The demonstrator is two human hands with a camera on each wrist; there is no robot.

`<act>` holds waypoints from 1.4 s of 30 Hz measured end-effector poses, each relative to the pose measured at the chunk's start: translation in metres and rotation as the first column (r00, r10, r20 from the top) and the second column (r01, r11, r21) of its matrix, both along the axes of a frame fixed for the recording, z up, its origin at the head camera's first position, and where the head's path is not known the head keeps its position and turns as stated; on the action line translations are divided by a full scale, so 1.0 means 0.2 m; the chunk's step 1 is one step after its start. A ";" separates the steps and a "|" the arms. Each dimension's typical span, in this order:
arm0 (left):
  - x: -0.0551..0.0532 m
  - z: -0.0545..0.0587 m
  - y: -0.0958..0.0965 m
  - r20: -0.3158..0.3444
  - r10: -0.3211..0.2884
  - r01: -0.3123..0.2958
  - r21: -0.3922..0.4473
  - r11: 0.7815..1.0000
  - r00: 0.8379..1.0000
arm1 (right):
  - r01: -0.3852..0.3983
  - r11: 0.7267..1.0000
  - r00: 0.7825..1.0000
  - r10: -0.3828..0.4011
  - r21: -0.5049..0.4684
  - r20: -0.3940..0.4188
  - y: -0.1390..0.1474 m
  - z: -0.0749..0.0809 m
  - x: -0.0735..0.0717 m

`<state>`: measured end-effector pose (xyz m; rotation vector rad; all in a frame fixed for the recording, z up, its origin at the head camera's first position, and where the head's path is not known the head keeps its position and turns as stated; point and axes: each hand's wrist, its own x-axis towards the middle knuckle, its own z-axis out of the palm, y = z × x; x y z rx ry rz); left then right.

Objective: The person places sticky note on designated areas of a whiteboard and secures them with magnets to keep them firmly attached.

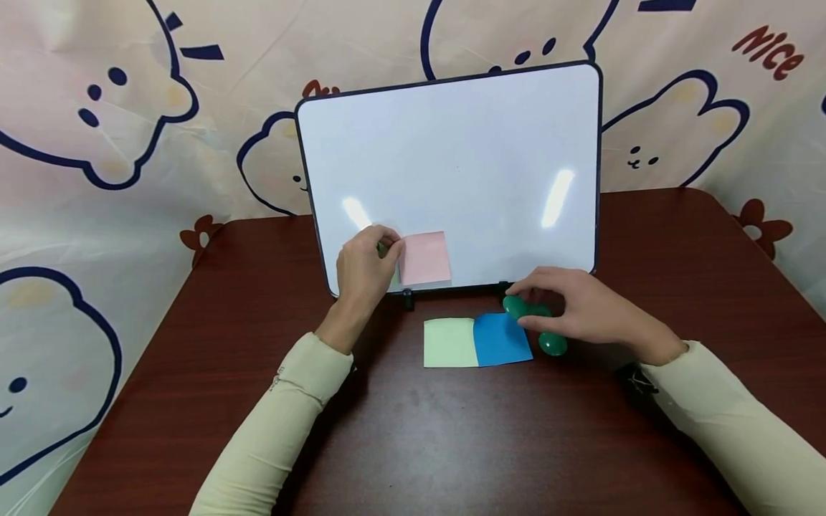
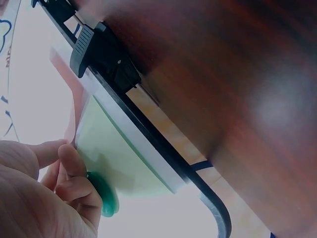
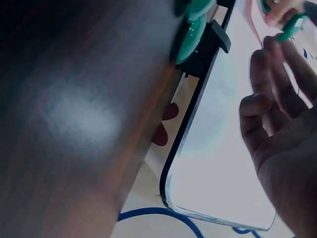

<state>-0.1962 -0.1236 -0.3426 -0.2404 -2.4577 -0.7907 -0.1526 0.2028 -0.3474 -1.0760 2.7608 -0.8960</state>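
Note:
My left hand (image 1: pixel 366 265) pinches the left edge of a pink sticky note (image 1: pixel 426 259) at the lower left of the whiteboard (image 1: pixel 464 165). Behind those fingers, a light green note (image 2: pixel 116 153) lies against the board, with a round green magnet (image 2: pixel 105 194) at its edge, partly hidden by the fingers. On the right, thumb and fingertips of my right hand (image 1: pixel 590 308) hold another green magnet (image 1: pixel 514 307) above the table. Two more green magnets lie below that hand, one (image 1: pixel 553 345) in plain sight and one (image 1: pixel 539 310) partly covered.
A light green note (image 1: pixel 449 342) and a blue note (image 1: pixel 505 340) lie edge to edge on the dark wooden table (image 1: pixel 413 444). Black clip feet (image 1: pixel 409 299) support the board's lower edge. A cartoon-printed curtain (image 1: pixel 213 129) hangs behind.

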 end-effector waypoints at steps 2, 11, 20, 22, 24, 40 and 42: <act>0.00 0.00 0.00 0.002 -0.002 0.002 -0.003 1.000 1.000 | 0.014 1.000 1.000 -0.013 0.020 -0.020 0.01 0.00 -0.01; 0.00 0.01 0.01 0.009 0.009 -0.009 -0.004 1.000 1.000 | -0.003 0.999 0.999 0.005 0.045 -0.044 -0.04 -0.02 -0.01; 0.01 0.00 0.01 0.019 0.012 -0.012 -0.001 1.000 1.000 | -0.014 0.996 0.997 0.020 0.084 -0.069 -0.13 -0.02 0.01; 0.01 0.00 0.01 0.017 0.013 -0.013 -0.001 1.000 1.000 | -0.015 0.996 0.997 0.022 0.090 -0.075 -0.14 -0.01 0.02; 0.00 0.00 0.01 0.017 0.013 -0.013 -0.001 1.000 1.000 | -0.020 0.996 0.996 0.028 0.091 -0.084 -0.15 -0.01 0.02; 0.00 0.00 0.01 0.012 0.014 -0.014 0.004 1.000 1.000 | -0.063 0.992 0.984 0.080 0.109 -0.158 -0.25 -0.01 0.03; 0.00 0.00 0.01 0.009 0.014 -0.014 0.001 1.000 1.000 | -0.069 0.991 0.982 0.089 0.117 -0.170 -0.27 -0.01 0.03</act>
